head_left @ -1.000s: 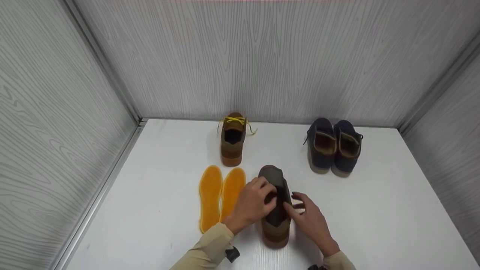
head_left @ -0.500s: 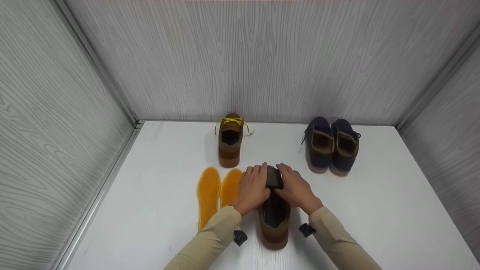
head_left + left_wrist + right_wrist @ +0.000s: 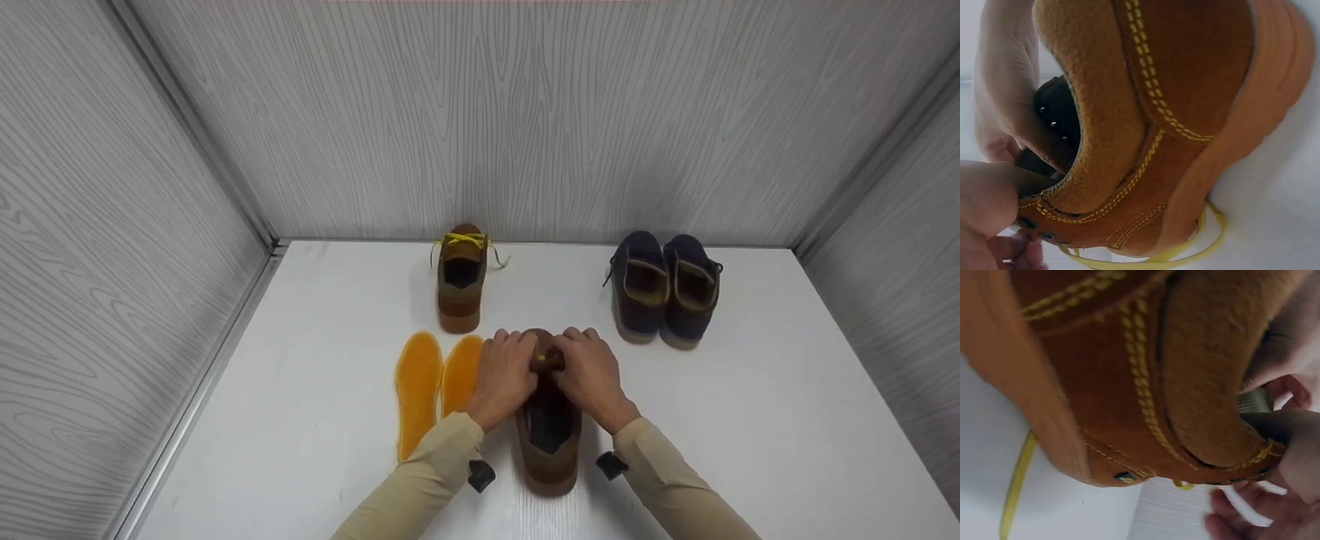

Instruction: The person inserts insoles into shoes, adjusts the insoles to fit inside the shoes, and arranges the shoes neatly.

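Note:
A brown leather shoe (image 3: 550, 469) with yellow stitching stands on the white tabletop, heel toward me. My left hand (image 3: 504, 379) grips the left edge of its opening near the laces. On the opposite edge, my right hand (image 3: 591, 379) holds on in the same way. The left wrist view shows the left thumb (image 3: 1039, 181) inside the collar and fingers outside by the eyelets. From the right wrist, the suede collar (image 3: 1202, 382) is close up, with the right hand's fingers under the eyelet edge. A yellow lace (image 3: 1216, 236) hangs loose beside the sole.
Two orange insoles (image 3: 418, 390) lie left of the shoe, one partly behind the left arm. Another brown shoe (image 3: 460, 300) with a tied yellow lace stands farther back. A pair of navy shoes (image 3: 639, 300) sits back right. Grey wood-grain panels (image 3: 480, 120) enclose the table.
My left hand has left the middle of the opening, and both hands have moved forward onto its edges. The dark flap seen over the toe is no longer there; the brown toe shows.

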Demonstrator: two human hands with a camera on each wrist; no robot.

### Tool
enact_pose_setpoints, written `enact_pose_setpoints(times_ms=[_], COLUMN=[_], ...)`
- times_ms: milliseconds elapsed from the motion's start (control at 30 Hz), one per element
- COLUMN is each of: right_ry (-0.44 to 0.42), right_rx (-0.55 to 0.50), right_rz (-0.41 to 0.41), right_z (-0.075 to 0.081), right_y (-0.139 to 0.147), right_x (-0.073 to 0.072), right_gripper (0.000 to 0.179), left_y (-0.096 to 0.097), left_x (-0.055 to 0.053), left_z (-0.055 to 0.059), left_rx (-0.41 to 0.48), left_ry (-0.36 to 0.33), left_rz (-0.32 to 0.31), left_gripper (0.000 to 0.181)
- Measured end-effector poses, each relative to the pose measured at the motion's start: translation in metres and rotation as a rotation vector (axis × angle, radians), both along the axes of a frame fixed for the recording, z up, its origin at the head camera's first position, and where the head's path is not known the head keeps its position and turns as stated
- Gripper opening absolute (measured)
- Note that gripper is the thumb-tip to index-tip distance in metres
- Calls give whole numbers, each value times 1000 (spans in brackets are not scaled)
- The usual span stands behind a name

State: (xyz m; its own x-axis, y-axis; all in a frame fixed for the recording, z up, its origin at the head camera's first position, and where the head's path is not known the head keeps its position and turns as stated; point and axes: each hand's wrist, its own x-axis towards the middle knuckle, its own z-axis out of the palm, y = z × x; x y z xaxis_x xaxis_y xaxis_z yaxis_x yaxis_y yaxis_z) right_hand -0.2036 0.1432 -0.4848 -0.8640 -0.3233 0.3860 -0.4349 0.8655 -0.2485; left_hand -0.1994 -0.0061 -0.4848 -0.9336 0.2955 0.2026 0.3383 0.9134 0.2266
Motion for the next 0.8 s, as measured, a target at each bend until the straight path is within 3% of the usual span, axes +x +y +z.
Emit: enact_pose_setpoints(times_ms=[100, 200, 400, 567, 800], right_ry=[106, 148, 146, 154, 160], right_rx=[21, 30, 84, 145, 80], right_rz=[-4, 1, 8, 1, 51], right_z=[-2, -4, -12, -19, -31], right_y=[2, 2, -2, -2, -2], right_x=[2, 6, 15, 17, 17], right_gripper=[16, 17, 18, 17, 20], left_y=[2, 6, 7, 7, -1], left_x=[4, 10, 17, 19, 20], left_z=[0, -1, -7, -11, -16], left_rx=[-27, -86, -217, -258, -311], left_ry=[24, 24, 15, 44, 132], left_rz=[-18, -30, -35, -55, -102], left_gripper=[23, 28, 38, 43, 34])
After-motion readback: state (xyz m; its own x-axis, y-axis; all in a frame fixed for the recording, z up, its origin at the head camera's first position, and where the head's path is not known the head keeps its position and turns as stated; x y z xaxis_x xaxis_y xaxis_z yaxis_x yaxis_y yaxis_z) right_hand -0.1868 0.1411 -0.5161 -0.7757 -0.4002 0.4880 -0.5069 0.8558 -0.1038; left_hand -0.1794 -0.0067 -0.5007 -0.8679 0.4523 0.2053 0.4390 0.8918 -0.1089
